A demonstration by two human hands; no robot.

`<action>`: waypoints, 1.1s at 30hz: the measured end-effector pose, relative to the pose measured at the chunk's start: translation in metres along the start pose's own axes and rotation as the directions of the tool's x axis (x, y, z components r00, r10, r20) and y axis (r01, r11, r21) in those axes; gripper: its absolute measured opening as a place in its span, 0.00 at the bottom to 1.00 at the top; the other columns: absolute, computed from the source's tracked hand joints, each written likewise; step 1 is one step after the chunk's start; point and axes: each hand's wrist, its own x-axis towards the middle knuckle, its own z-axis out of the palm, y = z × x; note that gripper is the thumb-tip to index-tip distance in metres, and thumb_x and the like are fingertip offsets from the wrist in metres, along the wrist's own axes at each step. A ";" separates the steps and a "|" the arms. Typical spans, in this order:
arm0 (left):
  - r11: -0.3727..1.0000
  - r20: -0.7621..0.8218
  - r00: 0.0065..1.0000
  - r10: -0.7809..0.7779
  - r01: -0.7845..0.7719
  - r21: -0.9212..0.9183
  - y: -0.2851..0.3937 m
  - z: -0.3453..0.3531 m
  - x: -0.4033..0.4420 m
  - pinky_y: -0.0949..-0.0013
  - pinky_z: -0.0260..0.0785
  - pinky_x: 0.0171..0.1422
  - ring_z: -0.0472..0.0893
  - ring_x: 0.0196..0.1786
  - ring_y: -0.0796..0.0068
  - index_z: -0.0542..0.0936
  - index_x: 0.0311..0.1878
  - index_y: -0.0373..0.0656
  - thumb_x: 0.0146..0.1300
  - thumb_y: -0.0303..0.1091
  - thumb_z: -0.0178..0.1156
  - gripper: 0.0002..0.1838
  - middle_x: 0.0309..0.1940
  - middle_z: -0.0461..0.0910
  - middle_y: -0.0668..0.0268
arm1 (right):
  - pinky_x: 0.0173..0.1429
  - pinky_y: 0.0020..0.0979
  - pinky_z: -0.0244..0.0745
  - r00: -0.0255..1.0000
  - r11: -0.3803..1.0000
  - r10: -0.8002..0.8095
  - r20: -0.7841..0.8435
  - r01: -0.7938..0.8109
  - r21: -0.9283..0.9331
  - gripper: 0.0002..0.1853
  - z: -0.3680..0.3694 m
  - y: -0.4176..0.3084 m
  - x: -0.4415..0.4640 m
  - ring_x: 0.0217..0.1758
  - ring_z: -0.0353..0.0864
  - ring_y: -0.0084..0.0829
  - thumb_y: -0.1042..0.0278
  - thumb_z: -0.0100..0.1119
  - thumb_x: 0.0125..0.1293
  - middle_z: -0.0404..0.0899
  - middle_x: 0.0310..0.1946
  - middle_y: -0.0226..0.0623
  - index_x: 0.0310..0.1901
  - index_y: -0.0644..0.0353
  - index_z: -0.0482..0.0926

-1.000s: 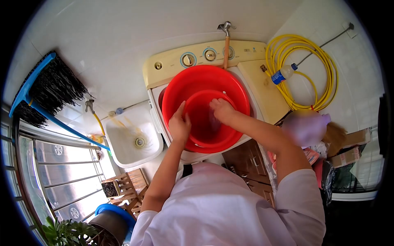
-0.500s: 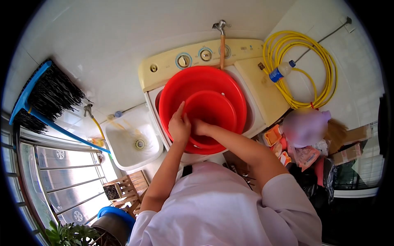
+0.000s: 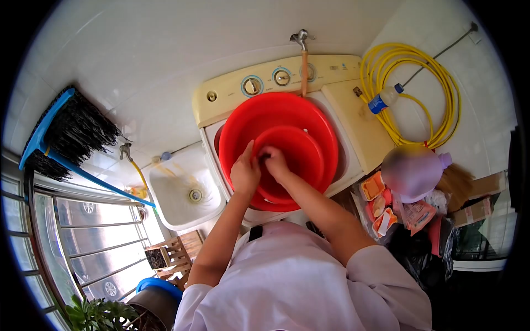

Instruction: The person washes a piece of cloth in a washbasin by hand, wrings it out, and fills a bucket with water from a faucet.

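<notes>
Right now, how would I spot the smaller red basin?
Find the cream washing machine below the tap. On it rests a large red basin. The smaller red basin sits inside that, set apart by its size and the left hand at its rim.

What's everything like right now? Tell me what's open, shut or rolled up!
Washing machine, right lid shut, left tub open
Large red basin, sitting over that tub
Small red basin, nested inside the large one
Left hand, holding the small basin's rim
Right hand, inside the small basin, fingers curled; any contents unclear
Yellow hose, coiled
Plastic bottle, capped
White sink, stained, drain showing
Mop, head up
Wall tap, tube fitted
</notes>
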 end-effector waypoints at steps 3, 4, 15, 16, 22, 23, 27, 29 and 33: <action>1.000 -0.002 1.000 0.007 -0.007 0.009 0.004 0.001 0.000 0.57 0.71 0.39 0.79 0.35 0.55 0.71 0.58 0.55 0.55 0.28 0.53 0.24 0.35 0.79 0.55 | 0.49 0.35 0.72 0.927 0.852 -0.092 0.364 0.263 -0.454 0.14 -0.018 -0.008 -0.008 0.44 0.78 0.35 0.80 0.47 0.54 0.79 0.42 0.41 0.42 0.63 0.76; 1.000 -0.019 1.000 0.008 -0.008 0.012 0.006 0.000 0.000 0.57 0.71 0.38 0.79 0.35 0.55 0.71 0.58 0.55 0.56 0.28 0.53 0.24 0.35 0.79 0.56 | 0.52 0.35 0.69 0.924 0.757 -0.106 0.367 0.315 -0.573 0.13 -0.021 -0.008 -0.007 0.48 0.76 0.36 0.77 0.45 0.56 0.78 0.44 0.40 0.42 0.61 0.76; 0.996 -0.088 0.994 0.067 -0.062 0.063 0.003 0.003 -0.001 0.58 0.71 0.37 0.79 0.34 0.57 0.72 0.57 0.55 0.55 0.27 0.54 0.24 0.35 0.79 0.57 | 0.53 0.35 0.68 0.790 -0.374 0.261 0.555 0.612 -0.697 0.15 -0.080 -0.019 -0.016 0.52 0.72 0.38 0.70 0.50 0.54 0.75 0.47 0.39 0.43 0.60 0.79; 0.998 -0.091 0.994 0.056 -0.052 0.048 0.002 0.003 -0.002 0.59 0.71 0.39 0.79 0.36 0.57 0.73 0.56 0.53 0.54 0.26 0.54 0.24 0.37 0.79 0.56 | 0.53 0.36 0.68 0.820 -0.240 0.296 0.490 0.560 -0.793 0.15 -0.078 -0.006 -0.026 0.52 0.73 0.38 0.70 0.50 0.54 0.74 0.48 0.39 0.43 0.60 0.79; 0.994 -0.127 0.987 0.101 -0.094 0.056 0.002 0.009 0.000 0.58 0.71 0.33 0.78 0.31 0.57 0.72 0.57 0.57 0.56 0.28 0.53 0.24 0.31 0.78 0.60 | 0.54 0.40 0.68 0.551 0.179 0.665 0.505 0.539 -0.823 0.17 -0.029 -0.003 -0.029 0.50 0.75 0.44 0.72 0.48 0.56 0.74 0.50 0.49 0.49 0.59 0.76; 0.993 -0.127 0.986 0.104 -0.098 0.059 0.003 0.009 0.000 0.58 0.71 0.33 0.78 0.31 0.57 0.72 0.57 0.57 0.56 0.28 0.53 0.24 0.31 0.78 0.60 | 0.55 0.38 0.68 0.567 0.261 0.628 0.533 0.492 -0.831 0.17 -0.023 0.029 -0.019 0.53 0.74 0.42 0.71 0.47 0.57 0.71 0.53 0.49 0.49 0.59 0.76; 0.993 -0.082 0.994 0.067 -0.058 0.106 0.002 0.007 -0.001 0.58 0.72 0.34 0.79 0.32 0.57 0.71 0.58 0.58 0.56 0.29 0.54 0.24 0.33 0.79 0.60 | 0.61 0.36 0.64 0.731 0.351 0.395 0.557 0.440 -0.827 0.19 -0.016 0.037 0.007 0.59 0.70 0.39 0.67 0.40 0.63 0.68 0.58 0.46 0.54 0.59 0.72; 0.991 -0.072 0.995 0.063 -0.054 0.124 0.002 0.007 0.000 0.58 0.72 0.35 0.79 0.32 0.57 0.71 0.58 0.58 0.56 0.29 0.54 0.24 0.33 0.79 0.60 | 0.64 0.36 0.61 0.792 0.303 0.291 0.537 0.456 -0.837 0.21 -0.028 0.005 0.017 0.62 0.66 0.37 0.65 0.35 0.66 0.67 0.59 0.44 0.59 0.57 0.67; 0.989 -0.095 0.992 0.083 -0.070 0.129 -0.001 0.008 -0.003 0.58 0.72 0.34 0.79 0.32 0.58 0.71 0.58 0.58 0.56 0.30 0.54 0.24 0.33 0.79 0.60 | 0.60 0.37 0.65 0.895 0.321 0.042 0.444 0.409 -0.854 0.18 -0.053 0.024 0.019 0.58 0.69 0.39 0.65 0.38 0.65 0.69 0.56 0.43 0.53 0.58 0.71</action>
